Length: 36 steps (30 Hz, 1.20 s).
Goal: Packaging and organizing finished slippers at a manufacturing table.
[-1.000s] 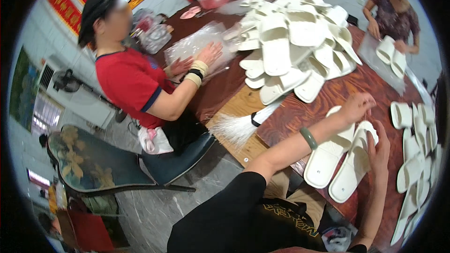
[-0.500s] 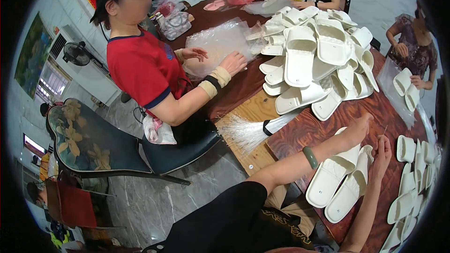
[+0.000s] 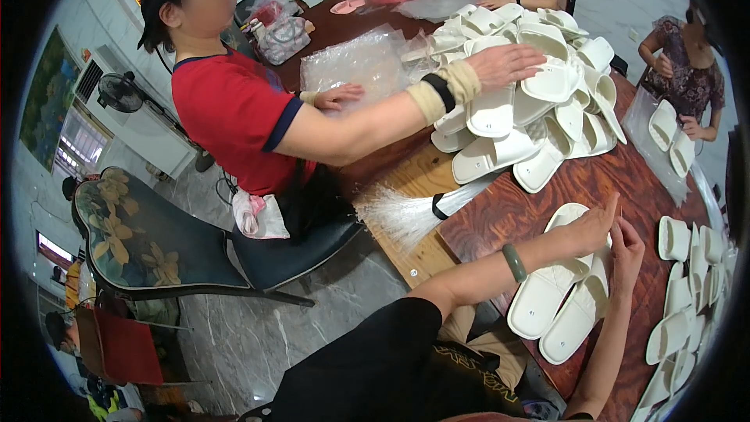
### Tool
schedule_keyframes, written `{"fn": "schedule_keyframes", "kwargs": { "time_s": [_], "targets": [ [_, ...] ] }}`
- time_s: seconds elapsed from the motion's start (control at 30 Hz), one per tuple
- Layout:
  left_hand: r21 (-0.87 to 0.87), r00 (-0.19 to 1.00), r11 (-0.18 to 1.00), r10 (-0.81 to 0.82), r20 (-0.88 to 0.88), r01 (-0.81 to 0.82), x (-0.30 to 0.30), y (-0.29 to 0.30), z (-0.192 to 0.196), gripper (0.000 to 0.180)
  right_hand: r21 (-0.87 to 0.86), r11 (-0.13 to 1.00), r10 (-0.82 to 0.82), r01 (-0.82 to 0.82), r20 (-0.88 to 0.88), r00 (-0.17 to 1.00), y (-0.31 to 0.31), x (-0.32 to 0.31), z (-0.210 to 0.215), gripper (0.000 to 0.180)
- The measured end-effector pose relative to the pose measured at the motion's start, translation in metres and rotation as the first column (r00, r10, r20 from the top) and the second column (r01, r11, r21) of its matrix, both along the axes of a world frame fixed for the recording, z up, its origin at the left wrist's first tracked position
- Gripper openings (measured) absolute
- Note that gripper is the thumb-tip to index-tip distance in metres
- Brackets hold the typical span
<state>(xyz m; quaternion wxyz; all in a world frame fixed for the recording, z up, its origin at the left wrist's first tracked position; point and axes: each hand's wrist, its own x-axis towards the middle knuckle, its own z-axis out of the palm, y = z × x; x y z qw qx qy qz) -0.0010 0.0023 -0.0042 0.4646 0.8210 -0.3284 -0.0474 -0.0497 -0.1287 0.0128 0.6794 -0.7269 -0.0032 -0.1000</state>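
A pair of white slippers (image 3: 569, 327) lies soles down on the reddish wood-grain board in front of me, toes away from me. My left hand (image 3: 592, 231), below a green bangle (image 3: 514, 263) on the wrist, is over their far end, fingers pressed together; whatever they hold is hidden. Close beside it, my right hand (image 3: 627, 248) is raised with its fingertips pinched on a thin strand that barely shows. Left of the board lies a bundle of thin white plastic strands (image 3: 406, 215), bound with a black band.
A tall heap of white slippers (image 3: 488, 152) fills the table beyond my hands. More slippers (image 3: 676, 293) are lined up at the right. A co-worker in red (image 3: 234, 109) stands at the left by clear plastic bags (image 3: 351, 62). Two other people sit across the table.
My hands have come together, the right moving left toward the left hand. The co-worker in red has reached an arm across to the slipper heap. The view has shifted slightly.
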Motion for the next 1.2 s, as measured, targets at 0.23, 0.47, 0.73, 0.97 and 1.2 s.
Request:
{"fn": "schedule_keyframes", "kwargs": {
  "time_s": [0.23,0.47,0.73,0.97,1.2],
  "targets": [
    [-0.043,0.998,0.999,-0.031,-0.053,0.029,-0.001,0.001,0.000,0.057,0.175,0.980,0.110,-0.095,-0.076,0.991,-0.003,0.003,0.001,0.018],
    [-0.385,0.999,0.921,0.044,-0.031,-0.053,0.000,-0.001,0.007,0.021,0.242,0.955,-0.166,0.173,-0.049,0.985,-0.024,0.008,-0.011,0.016],
    [-0.430,0.969,0.903,-0.104,-0.225,-0.003,-0.004,0.017,0.017,0.015,0.107,0.986,-0.128,0.126,0.021,0.992,0.004,-0.003,0.000,0.019],
    [-0.577,0.957,0.803,-0.034,-0.288,-0.145,0.008,0.019,0.028,0.019,-0.103,0.975,-0.181,0.196,0.138,0.974,0.012,-0.004,0.018,0.030],
    [-0.625,0.929,0.759,-0.077,-0.362,-0.181,0.015,-0.003,0.026,0.018,0.053,0.985,-0.173,0.167,0.147,0.974,-0.009,0.000,0.010,0.019]
  ]
}}
